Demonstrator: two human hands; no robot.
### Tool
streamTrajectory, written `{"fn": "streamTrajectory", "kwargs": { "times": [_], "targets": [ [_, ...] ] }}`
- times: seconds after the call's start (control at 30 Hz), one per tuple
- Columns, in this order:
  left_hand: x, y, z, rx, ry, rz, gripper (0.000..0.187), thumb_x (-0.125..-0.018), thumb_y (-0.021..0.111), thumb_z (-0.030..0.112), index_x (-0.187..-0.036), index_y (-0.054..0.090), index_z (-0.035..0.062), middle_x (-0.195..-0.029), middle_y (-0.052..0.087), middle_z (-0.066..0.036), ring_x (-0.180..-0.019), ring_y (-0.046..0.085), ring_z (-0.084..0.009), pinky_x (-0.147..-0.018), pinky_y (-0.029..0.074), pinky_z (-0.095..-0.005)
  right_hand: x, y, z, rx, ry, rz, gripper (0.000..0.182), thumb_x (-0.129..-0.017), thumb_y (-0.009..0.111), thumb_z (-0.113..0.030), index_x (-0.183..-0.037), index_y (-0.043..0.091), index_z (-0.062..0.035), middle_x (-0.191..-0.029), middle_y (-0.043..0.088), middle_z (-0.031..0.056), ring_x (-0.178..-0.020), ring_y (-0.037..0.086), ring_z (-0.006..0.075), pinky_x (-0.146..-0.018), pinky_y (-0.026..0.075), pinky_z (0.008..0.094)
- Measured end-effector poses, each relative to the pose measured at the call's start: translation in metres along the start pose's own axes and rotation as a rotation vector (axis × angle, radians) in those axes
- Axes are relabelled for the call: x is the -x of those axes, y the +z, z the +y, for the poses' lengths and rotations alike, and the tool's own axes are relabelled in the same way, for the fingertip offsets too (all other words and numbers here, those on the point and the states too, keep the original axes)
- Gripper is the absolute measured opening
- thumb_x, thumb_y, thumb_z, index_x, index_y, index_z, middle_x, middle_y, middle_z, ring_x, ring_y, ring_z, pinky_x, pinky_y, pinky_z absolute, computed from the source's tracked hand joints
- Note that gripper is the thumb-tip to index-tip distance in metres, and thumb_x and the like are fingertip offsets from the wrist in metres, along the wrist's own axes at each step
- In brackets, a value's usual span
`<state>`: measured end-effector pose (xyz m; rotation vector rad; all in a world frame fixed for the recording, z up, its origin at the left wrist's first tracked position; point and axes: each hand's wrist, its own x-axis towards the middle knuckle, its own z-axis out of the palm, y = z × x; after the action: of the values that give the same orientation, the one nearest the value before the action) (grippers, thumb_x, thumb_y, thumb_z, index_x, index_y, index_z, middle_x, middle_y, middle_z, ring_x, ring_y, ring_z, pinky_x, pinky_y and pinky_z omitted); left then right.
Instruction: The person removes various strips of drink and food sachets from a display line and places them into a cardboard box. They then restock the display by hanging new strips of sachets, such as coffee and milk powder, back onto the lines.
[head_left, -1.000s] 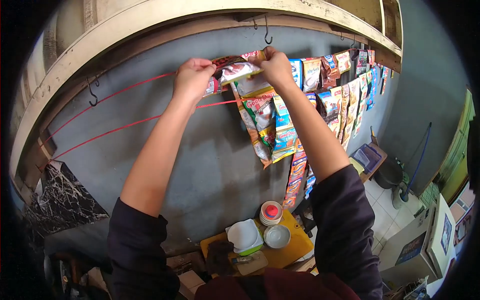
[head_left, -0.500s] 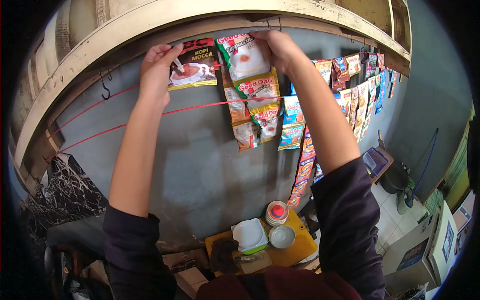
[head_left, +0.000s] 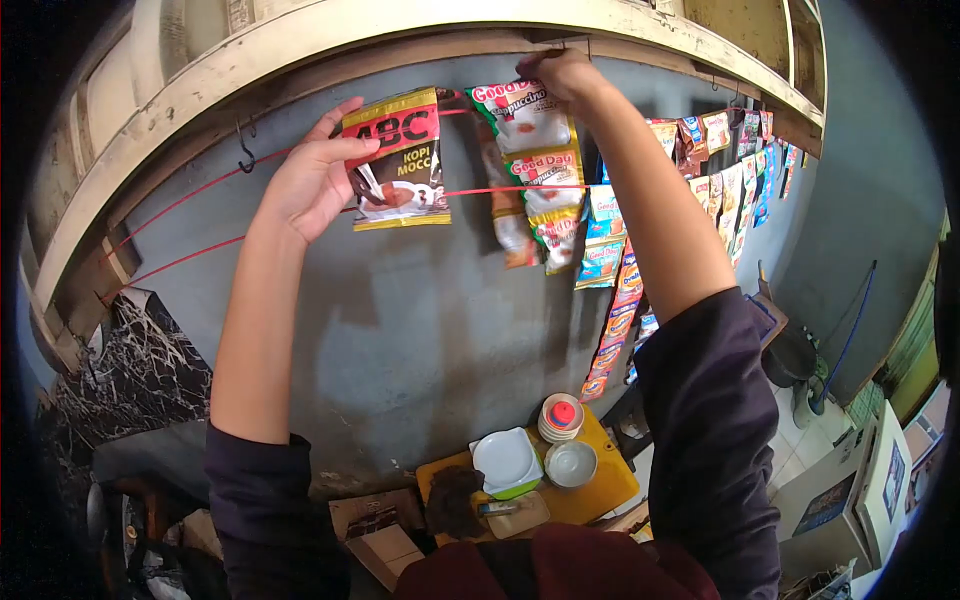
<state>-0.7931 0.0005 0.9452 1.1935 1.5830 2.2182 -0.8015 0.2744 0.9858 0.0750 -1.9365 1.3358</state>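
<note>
Near the upper red cord, my left hand [head_left: 318, 185] pinches the left edge of a black, red and gold ABC Kopi Mocca packet [head_left: 400, 165], whose front faces me. To its right hangs a strip of Good Day Cappuccino sachets [head_left: 545, 170]. My right hand [head_left: 562, 75] is closed at the top of this strip, just below the wooden beam. Its fingertips are partly hidden, and part of another sachet strip [head_left: 508, 215] shows behind the cappuccino one.
Two red cords [head_left: 200, 258] run along the grey wall under a wooden beam [head_left: 400, 62]. A black hook [head_left: 245, 150] hangs at left. More sachet strips [head_left: 605, 235] hang at right. Below, a yellow table [head_left: 600, 480] holds bowls [head_left: 571, 463] and a white container [head_left: 508, 460].
My left hand has lowered the ABC packet, showing more of its front. The cappuccino strip and my right hand appear slightly further right as the view has shifted.
</note>
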Motion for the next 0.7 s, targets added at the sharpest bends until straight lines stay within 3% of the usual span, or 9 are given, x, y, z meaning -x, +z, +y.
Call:
{"fn": "streamTrajectory", "kwargs": {
  "times": [0.03,0.1,0.2,0.27,0.33,0.4,0.5,0.63,0.7],
  "targets": [
    [-0.001,-0.002,-0.001,-0.001,0.004,0.0,0.038,-0.078,0.052,0.001,-0.113,0.037,0.0038,-0.108,0.048,-0.016,-0.099,0.052,-0.0239,-0.082,0.046,-0.0372,0.004,-0.002,0.004,0.038,-0.298,0.093,0.007,-0.078,0.056,-0.008,-0.08,0.058,-0.0019,-0.072,0.057,0.005,-0.059,0.052,0.0104,-0.051,0.044,0.0237],
    [-0.004,-0.009,-0.003,0.226,0.019,0.042,0.024,-0.077,0.054,0.0,-0.096,0.041,0.0074,-0.097,0.053,-0.013,-0.087,0.056,-0.0214,-0.079,0.046,-0.0356,0.025,-0.006,-0.001,-0.186,-0.352,0.064,0.021,-0.075,0.062,-0.013,-0.092,0.054,-0.0019,-0.07,0.056,0.0032,-0.058,0.05,0.0094,-0.05,0.041,0.0224],
    [0.012,-0.015,-0.004,0.16,0.118,0.098,0.019,-0.077,0.054,0.001,-0.085,0.039,0.0097,-0.097,0.053,-0.012,-0.086,0.056,-0.0203,-0.078,0.046,-0.0344,0.055,-0.015,0.005,-0.358,-0.344,0.057,0.039,-0.074,0.064,-0.015,-0.105,0.046,-0.0008,-0.07,0.057,0.0041,-0.057,0.053,0.0101,-0.049,0.044,0.0226],
    [0.016,-0.024,-0.004,0.179,0.124,0.094,0.02,-0.077,0.054,0.0,-0.088,0.04,0.009,-0.096,0.053,-0.011,-0.087,0.055,-0.0194,-0.079,0.046,-0.0331,0.073,-0.019,0.005,-0.466,-0.021,0.076,0.045,-0.074,0.064,-0.013,-0.11,0.041,0.0014,-0.072,0.059,0.0058,-0.064,0.058,0.0116,-0.055,0.049,0.0278],
    [0.02,-0.027,-0.006,0.179,0.125,0.091,0.02,-0.076,0.054,-0.001,-0.089,0.041,0.0086,-0.096,0.053,-0.011,-0.089,0.054,-0.0184,-0.08,0.045,-0.0322,0.059,-0.029,0.021,-0.431,0.39,-0.196,0.03,-0.076,0.062,-0.021,-0.098,0.054,-0.0019,-0.08,0.063,0.0085,-0.072,0.062,0.0167,-0.065,0.051,0.0318],
    [0.02,-0.03,-0.008,0.181,0.094,0.072,0.021,-0.075,0.054,-0.002,-0.09,0.042,0.0082,-0.097,0.052,-0.01,-0.09,0.053,-0.0177,-0.081,0.044,-0.0323,0.057,-0.024,0.014,-0.304,0.629,-0.343,0.026,-0.079,0.059,-0.026,-0.089,0.057,-0.0021,-0.087,0.062,0.0091,-0.074,0.061,0.0143,-0.068,0.05,0.0298],
    [0.02,-0.032,-0.01,0.184,0.095,0.071,0.021,-0.075,0.054,-0.001,-0.089,0.042,0.0081,-0.095,0.051,-0.008,-0.09,0.053,-0.0172,-0.081,0.044,-0.0318,0.034,-0.022,0.018,-0.244,0.554,-0.506,0.028,-0.08,0.057,-0.029,-0.089,0.057,-0.0018,-0.085,0.063,0.0083,-0.071,0.061,0.0134,-0.067,0.051,0.0293],
    [0.02,-0.034,-0.008,0.143,0.093,0.073,0.02,-0.076,0.054,-0.001,-0.089,0.042,0.0078,-0.091,0.05,-0.005,-0.089,0.053,-0.0161,-0.081,0.044,-0.0304,0.002,-0.01,0.02,-0.054,0.324,-0.359,0.028,-0.08,0.057,-0.028,-0.088,0.057,-0.0015,-0.076,0.062,0.0077,-0.063,0.059,0.0131,-0.061,0.05,0.0279],
    [0.022,-0.035,-0.006,0.117,0.098,0.073,0.019,-0.076,0.054,-0.001,-0.089,0.042,0.0078,-0.091,0.049,-0.005,-0.089,0.053,-0.0158,-0.081,0.044,-0.0299,0.001,0.003,0.012,0.195,0.093,-0.094,0.026,-0.08,0.058,-0.026,-0.087,0.057,-0.0007,-0.074,0.06,0.0067,-0.061,0.058,0.0134,-0.058,0.049,0.0282]
  ]
}}
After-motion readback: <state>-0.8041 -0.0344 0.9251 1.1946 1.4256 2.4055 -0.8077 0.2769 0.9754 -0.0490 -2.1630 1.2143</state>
